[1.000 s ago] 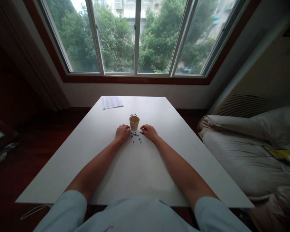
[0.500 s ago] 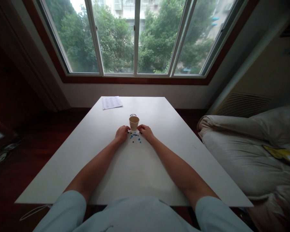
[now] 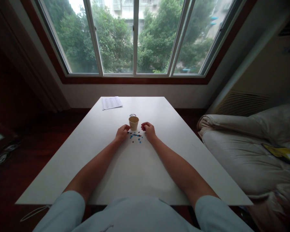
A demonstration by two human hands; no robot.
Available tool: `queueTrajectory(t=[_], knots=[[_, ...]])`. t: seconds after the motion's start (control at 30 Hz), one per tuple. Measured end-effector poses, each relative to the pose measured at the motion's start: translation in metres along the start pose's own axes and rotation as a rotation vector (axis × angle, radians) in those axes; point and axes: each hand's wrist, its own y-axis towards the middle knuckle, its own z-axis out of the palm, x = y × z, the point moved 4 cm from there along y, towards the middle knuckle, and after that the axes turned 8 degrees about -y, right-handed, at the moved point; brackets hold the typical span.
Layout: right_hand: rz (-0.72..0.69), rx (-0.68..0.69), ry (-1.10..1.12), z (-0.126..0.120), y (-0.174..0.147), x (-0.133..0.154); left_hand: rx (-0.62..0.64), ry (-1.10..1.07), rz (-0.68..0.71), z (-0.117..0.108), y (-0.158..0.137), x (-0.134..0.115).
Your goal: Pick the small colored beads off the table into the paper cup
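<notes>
A tan paper cup (image 3: 133,123) stands upright at the middle of the white table. Just in front of it lie several small blue and dark red pieces (image 3: 135,135), too small to name. My left hand (image 3: 123,132) rests at the cup's left side, its fingers bent together with the tips by the lower wall; whether they touch the cup I cannot tell. To the right of the cup, a small gap away, is my right hand (image 3: 149,129), fingers curled inward and thumb close to them. Anything inside either hand is hidden.
Behind the cup lies a small dark ring-shaped item (image 3: 132,115). Printed sheets of paper (image 3: 111,103) sit at the table's (image 3: 135,174) far left corner. A sofa with a pale cover (image 3: 232,151) stands to the right, and a window is beyond the table.
My right hand has shifted right, away from the cup, uncovering dark red pieces near its fingers. The left hand and the cup have hardly moved.
</notes>
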Motion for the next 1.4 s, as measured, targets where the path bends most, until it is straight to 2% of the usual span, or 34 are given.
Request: queueTrajectory(t=[0.1,0.23,0.43,0.6,0.7,0.87,1.23,1.4], knots=[[0.007,-0.087,-0.022,-0.01,0.007,-0.004,0.091,0.103,0.121,0.009,-0.01,-0.016],[-0.009,-0.105,-0.038,-0.011,0.009,-0.006,0.231,0.175,0.274,0.024,-0.027,-0.037],[-0.018,-0.109,-0.044,-0.009,0.009,-0.008,0.305,0.219,0.424,0.034,-0.043,-0.059],[-0.019,-0.101,-0.029,-0.009,0.013,-0.012,0.411,0.382,0.506,0.043,-0.053,-0.068],[-0.027,-0.097,-0.02,-0.008,0.014,-0.015,0.427,0.465,0.563,0.051,-0.056,-0.072],[-0.039,-0.097,0.006,-0.008,0.015,-0.015,0.392,0.519,0.577,0.058,-0.053,-0.075],[-0.037,-0.093,0.001,-0.008,0.012,-0.013,0.371,0.588,0.487,0.05,-0.047,-0.074],[-0.032,-0.082,0.011,-0.007,0.011,-0.011,0.366,0.665,0.495,0.043,-0.047,-0.074]])
